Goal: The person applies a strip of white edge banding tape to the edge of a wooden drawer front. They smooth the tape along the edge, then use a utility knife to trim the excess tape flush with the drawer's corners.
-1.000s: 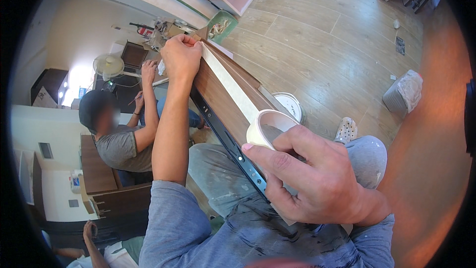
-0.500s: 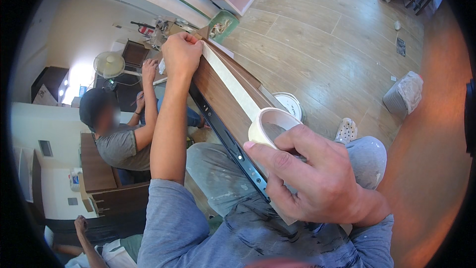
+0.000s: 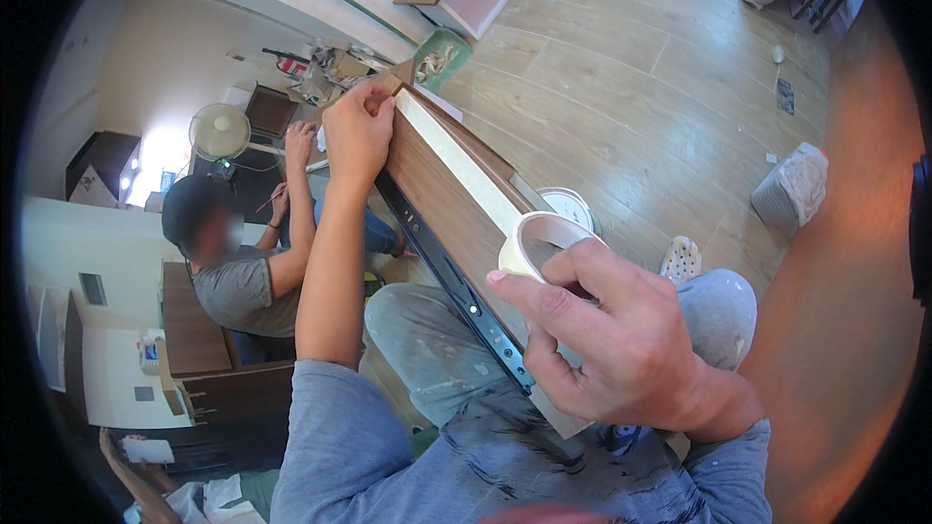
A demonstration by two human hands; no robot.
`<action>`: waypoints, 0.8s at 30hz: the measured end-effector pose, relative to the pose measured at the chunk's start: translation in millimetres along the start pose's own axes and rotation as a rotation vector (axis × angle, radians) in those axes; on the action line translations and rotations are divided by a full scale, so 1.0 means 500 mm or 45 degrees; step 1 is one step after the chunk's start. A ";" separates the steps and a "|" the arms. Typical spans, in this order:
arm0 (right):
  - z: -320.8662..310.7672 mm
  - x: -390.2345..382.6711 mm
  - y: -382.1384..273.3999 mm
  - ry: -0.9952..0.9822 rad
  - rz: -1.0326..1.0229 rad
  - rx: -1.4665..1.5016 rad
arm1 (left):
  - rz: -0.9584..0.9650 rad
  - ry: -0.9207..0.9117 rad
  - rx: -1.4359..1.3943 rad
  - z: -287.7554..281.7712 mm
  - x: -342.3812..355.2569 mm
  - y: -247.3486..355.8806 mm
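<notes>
A wooden drawer (image 3: pixel 437 196) with a black metal slide (image 3: pixel 442 275) along its side lies across my lap. A pale strip of masking tape (image 3: pixel 456 160) runs along its upper face, from the far end to a roll of masking tape (image 3: pixel 519 243). My right hand (image 3: pixel 621 340) is closed around that roll at the near end, thumb and fingers on its rim. At the far end my left hand (image 3: pixel 357 131) is closed, its fingertips pinched at the tape's end beside the drawer's edge. Its fingers partly hide what they grip.
A person in a grey shirt (image 3: pixel 238 291) sits at the left, holding a thin stick. Another person's arm (image 3: pixel 136 480) shows at the lower left. Past the drawer stand a white bucket (image 3: pixel 568 206) and a green dustpan (image 3: pixel 442 56). A plastic-covered container (image 3: pixel 791 184) is on the right.
The view has shifted slightly. My left hand has turned a little at the tape's end, while the roll stays in my right hand. A white object now shows by the lower-left person's hand.
</notes>
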State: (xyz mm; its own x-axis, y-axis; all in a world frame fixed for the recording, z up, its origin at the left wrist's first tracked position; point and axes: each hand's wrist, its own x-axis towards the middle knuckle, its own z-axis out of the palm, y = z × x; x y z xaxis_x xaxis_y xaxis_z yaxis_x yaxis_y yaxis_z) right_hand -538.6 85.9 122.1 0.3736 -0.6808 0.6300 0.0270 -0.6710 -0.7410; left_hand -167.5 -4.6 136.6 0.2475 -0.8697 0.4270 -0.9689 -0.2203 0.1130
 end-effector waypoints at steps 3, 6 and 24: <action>0.001 0.001 -0.001 -0.002 0.015 0.002 | 0.175 -0.034 0.059 -0.005 -0.016 -0.019; 0.003 0.001 -0.002 -0.021 0.009 0.004 | 0.425 -0.059 0.217 -0.013 -0.017 -0.029; -0.062 -0.052 -0.075 -0.195 0.203 -0.370 | 0.375 -0.224 0.495 -0.029 -0.032 0.001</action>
State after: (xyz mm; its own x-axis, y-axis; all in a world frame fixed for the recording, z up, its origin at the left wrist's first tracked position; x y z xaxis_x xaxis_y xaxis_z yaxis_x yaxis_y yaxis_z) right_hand -578.1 119.9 140.6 0.4870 -0.7465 0.4534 -0.2993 -0.6304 -0.7163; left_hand -171.9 15.6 143.0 -0.0083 -0.9733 0.2295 -0.9356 -0.0735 -0.3453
